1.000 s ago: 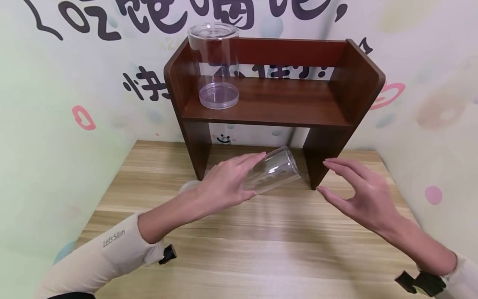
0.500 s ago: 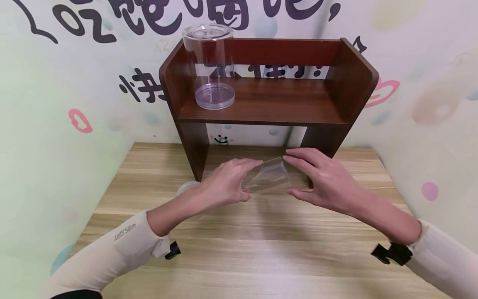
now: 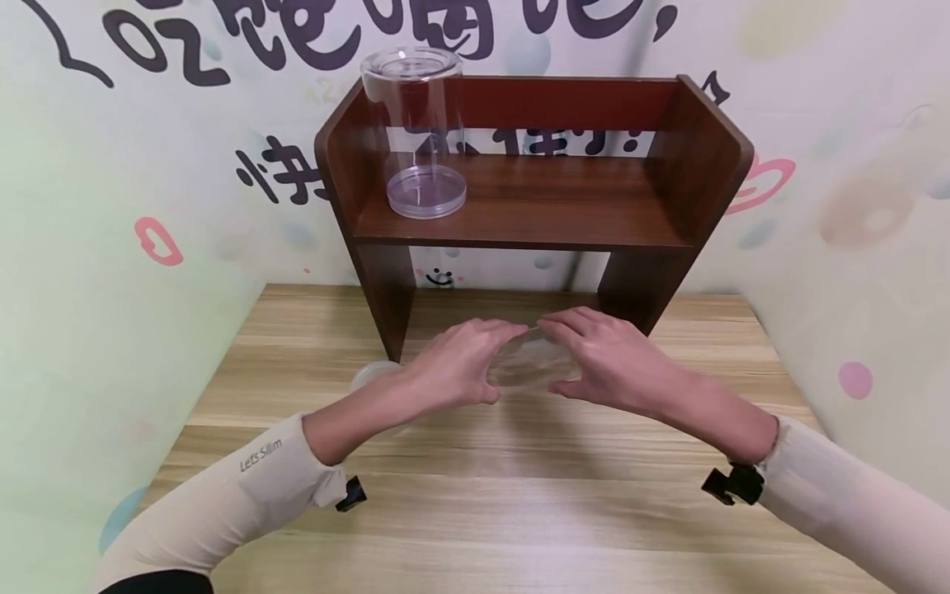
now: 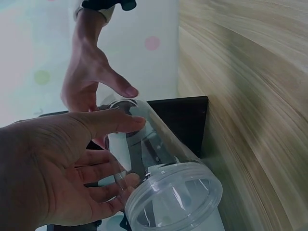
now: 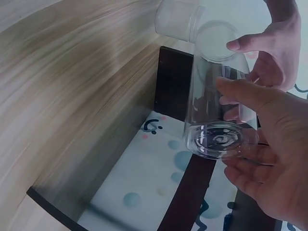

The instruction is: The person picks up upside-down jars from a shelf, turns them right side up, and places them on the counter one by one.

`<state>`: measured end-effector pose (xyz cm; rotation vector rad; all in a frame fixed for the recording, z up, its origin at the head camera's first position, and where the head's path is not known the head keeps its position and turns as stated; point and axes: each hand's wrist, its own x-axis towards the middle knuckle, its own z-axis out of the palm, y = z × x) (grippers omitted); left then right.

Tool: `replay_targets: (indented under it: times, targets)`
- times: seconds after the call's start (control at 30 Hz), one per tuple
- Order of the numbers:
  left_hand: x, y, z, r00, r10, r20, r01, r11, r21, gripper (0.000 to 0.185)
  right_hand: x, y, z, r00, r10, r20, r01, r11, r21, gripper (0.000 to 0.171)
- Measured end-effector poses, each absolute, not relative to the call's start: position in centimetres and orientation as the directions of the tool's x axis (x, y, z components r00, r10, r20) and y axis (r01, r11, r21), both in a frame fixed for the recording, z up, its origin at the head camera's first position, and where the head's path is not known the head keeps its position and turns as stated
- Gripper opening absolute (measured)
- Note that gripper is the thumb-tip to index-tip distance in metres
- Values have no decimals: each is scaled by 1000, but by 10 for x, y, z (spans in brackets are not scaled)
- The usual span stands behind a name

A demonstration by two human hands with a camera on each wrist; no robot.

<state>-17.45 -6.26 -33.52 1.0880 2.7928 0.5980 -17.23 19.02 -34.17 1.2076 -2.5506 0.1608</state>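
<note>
Left hand (image 3: 456,367): grasps clear jar (image 3: 530,363) at its left end; thumb over top, fingers curled under.
Right hand (image 3: 612,359): on jar's right (base) end; fingers and thumb bent round it.
Clear jar: lying on its side, held above worktop (image 3: 519,503), just in front of shelf (image 3: 519,210), centre of scene.
2nd jar (image 3: 416,124): upright on shelf, far left.
Lidded tub (image 4: 175,195): on worktop, near left shelf leg, behind left wrist.
</note>
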Motion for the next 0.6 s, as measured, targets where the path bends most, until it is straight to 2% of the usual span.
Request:
replay_targets:
  times: [0.2,0.4,0.6]
  targets:
    - [-173,-61,-336,-755,655,26,615,693,377,84,-174,188,-348,-599,-744,297,-765,641,65,80]
    - [-172,-59,-334,-751,661,1,623,708,332,82,-174,187,-360,-614,-736,285,-758,651,45,80]
    - [-172,-66,-333,-753,653,81,645,707,289,78,-177,192,-374,-602,-709,368,-764,646,-6,75]
